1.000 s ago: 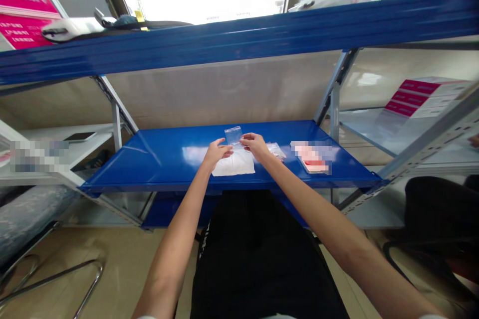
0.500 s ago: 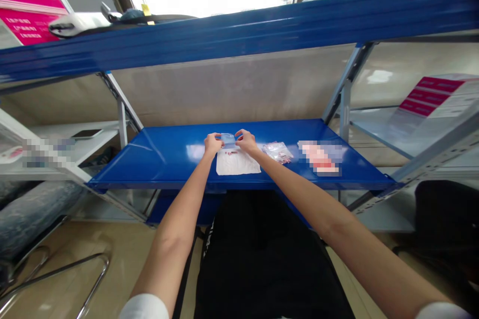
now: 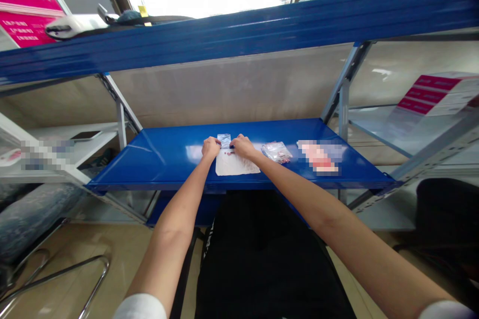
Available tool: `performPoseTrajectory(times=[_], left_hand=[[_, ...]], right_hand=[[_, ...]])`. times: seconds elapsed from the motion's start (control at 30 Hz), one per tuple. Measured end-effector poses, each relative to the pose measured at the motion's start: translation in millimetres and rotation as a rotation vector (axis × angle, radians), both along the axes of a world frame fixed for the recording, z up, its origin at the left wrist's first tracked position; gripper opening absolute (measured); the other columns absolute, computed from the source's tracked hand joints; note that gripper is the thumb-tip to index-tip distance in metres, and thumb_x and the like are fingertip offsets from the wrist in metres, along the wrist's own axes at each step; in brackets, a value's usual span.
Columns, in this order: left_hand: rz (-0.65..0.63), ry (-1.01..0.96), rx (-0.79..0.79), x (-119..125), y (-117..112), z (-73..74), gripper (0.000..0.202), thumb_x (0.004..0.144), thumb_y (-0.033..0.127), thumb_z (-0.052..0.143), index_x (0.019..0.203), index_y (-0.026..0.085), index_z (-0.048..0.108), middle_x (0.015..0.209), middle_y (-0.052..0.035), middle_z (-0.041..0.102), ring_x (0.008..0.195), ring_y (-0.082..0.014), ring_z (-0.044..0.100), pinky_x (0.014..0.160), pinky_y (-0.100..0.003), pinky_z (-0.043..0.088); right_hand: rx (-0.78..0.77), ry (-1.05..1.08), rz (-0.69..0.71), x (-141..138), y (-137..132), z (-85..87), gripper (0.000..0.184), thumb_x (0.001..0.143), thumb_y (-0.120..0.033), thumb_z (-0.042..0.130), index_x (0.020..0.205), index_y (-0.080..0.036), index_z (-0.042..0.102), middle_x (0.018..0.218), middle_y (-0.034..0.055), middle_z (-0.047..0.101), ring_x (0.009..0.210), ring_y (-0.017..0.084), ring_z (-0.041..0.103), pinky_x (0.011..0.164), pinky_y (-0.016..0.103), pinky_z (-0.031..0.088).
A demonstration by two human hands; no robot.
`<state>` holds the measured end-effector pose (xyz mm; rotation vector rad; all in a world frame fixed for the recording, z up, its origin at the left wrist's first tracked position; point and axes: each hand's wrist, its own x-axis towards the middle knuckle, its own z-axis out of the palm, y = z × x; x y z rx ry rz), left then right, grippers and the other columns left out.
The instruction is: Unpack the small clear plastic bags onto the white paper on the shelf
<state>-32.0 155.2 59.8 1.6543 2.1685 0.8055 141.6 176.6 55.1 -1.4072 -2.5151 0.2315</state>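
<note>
Bag (image 3: 224, 139) pinched, left hand (image 3: 210, 148), right hand (image 3: 243, 146)

Item 1: blue shelf (image 3: 164, 159), which I see head-on. Item 2: white sheet (image 3: 236, 167), lying flat on it. Item 3: small clear bag (image 3: 224, 140) at the sheet's 12 o'clock edge, pinched by my left hand (image 3: 210, 148) at its 9 o'clock and my right hand (image 3: 243, 146) at its 3 o'clock. Item 4: packet pile (image 3: 277, 151), 3 o'clock of the sheet, just apart from it.

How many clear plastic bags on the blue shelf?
2. One small bag is pinched between the left hand and right hand at the white sheet's far edge. A second bag lies right of the right hand; it looks bunched, so more may be hidden there.
</note>
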Motion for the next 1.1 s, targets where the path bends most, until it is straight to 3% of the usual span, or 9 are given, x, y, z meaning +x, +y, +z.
performPoseTrajectory(times=[0.1, 0.27, 0.4, 0.5, 0.63, 0.73, 0.8, 0.9, 1.1], left_hand=[[-0.001, 0.031, 0.000, 0, -3, 2.2, 0.023, 0.083, 0.011, 0.070, 0.101, 0.021, 0.082, 0.120, -0.0129, 0.076, 0.117, -0.0271, 0.067, 0.100, -0.035, 0.052], [-0.018, 0.057, 0.049, -2, -9, 8.1, 0.027, 0.085, 0.012, 0.068, 0.108, 0.020, 0.080, 0.113, -0.0125, 0.076, 0.112, -0.0259, 0.068, 0.098, -0.034, 0.052], [-0.059, 0.065, 0.147, 5, -17, 19.1, 0.038, 0.090, 0.009, 0.059, 0.121, 0.021, 0.077, 0.112, -0.0106, 0.075, 0.110, -0.0227, 0.067, 0.101, -0.033, 0.051], [-0.162, 0.067, 0.221, 34, -31, 25.1, 0.034, 0.094, 0.013, 0.057, 0.118, 0.025, 0.078, 0.112, -0.0066, 0.075, 0.108, -0.0199, 0.067, 0.104, -0.031, 0.049], [-0.497, 0.094, 0.291, 106, -61, 22.4, 0.029, 0.099, 0.025, 0.057, 0.118, 0.021, 0.079, 0.103, -0.0082, 0.070, 0.097, -0.0214, 0.067, 0.099, -0.034, 0.052], [-0.617, 0.140, 0.286, 159, -82, 16.4, 0.035, 0.099, 0.035, 0.062, 0.127, 0.021, 0.076, 0.114, -0.0119, 0.063, 0.104, -0.0248, 0.065, 0.096, -0.036, 0.054], [-0.609, 0.176, 0.283, 182, -92, 12.8, 0.032, 0.097, 0.033, 0.063, 0.123, 0.021, 0.078, 0.118, -0.0141, 0.060, 0.110, -0.0276, 0.062, 0.096, -0.036, 0.054], [-0.555, 0.166, 0.270, 195, -98, 7.8, 0.026, 0.097, 0.028, 0.062, 0.114, 0.022, 0.080, 0.116, -0.0146, 0.058, 0.109, -0.0282, 0.061, 0.091, -0.036, 0.055], [-0.493, 0.008, 0.314, 190, -93, -2.2, 0.022, 0.097, 0.026, 0.063, 0.107, 0.023, 0.083, 0.112, -0.0113, 0.058, 0.102, -0.0248, 0.062, 0.088, -0.035, 0.055]], right_hand=[[0.010, -0.039, 0.007, 0, -4, 3.5, 0.029, 0.092, -0.015, 0.065, 0.116, -0.020, 0.081, 0.115, 0.0187, 0.074, 0.122, 0.034, 0.056, 0.099, 0.040, 0.043], [0.114, 0.092, -0.078, 1, -22, 8.9, 0.050, 0.098, -0.012, 0.054, 0.147, -0.015, 0.059, 0.133, 0.0211, 0.060, 0.118, 0.030, 0.056, 0.100, 0.038, 0.043], [0.271, 0.350, -0.190, 31, -41, 12.8, 0.044, 0.095, -0.008, 0.047, 0.136, -0.013, 0.065, 0.118, 0.0183, 0.059, 0.109, 0.030, 0.056, 0.101, 0.040, 0.043], [0.370, 0.421, -0.348, 77, -57, 12.5, 0.034, 0.094, -0.012, 0.046, 0.117, -0.013, 0.072, 0.110, 0.0176, 0.060, 0.106, 0.032, 0.056, 0.100, 0.044, 0.042], [0.362, 0.394, -0.629, 133, -78, 4.1, 0.037, 0.095, -0.022, 0.051, 0.126, -0.012, 0.068, 0.116, 0.0210, 0.061, 0.109, 0.034, 0.056, 0.099, 0.046, 0.042], [0.285, 0.399, -0.762, 152, -88, -5.4, 0.044, 0.096, -0.029, 0.052, 0.134, -0.009, 0.063, 0.122, 0.0248, 0.062, 0.113, 0.036, 0.058, 0.099, 0.047, 0.044], [0.214, 0.393, -0.786, 157, -90, -11.4, 0.042, 0.096, -0.030, 0.053, 0.128, -0.008, 0.067, 0.120, 0.0255, 0.066, 0.114, 0.036, 0.061, 0.098, 0.046, 0.045], [0.134, 0.399, -0.772, 162, -89, -18.5, 0.035, 0.093, -0.030, 0.054, 0.113, -0.010, 0.073, 0.109, 0.0231, 0.071, 0.108, 0.035, 0.066, 0.095, 0.042, 0.047], [0.110, 0.524, -0.750, 165, -87, -23.7, 0.029, 0.086, -0.027, 0.055, 0.103, -0.013, 0.073, 0.089, 0.0138, 0.075, 0.087, 0.029, 0.069, 0.085, 0.038, 0.050]])
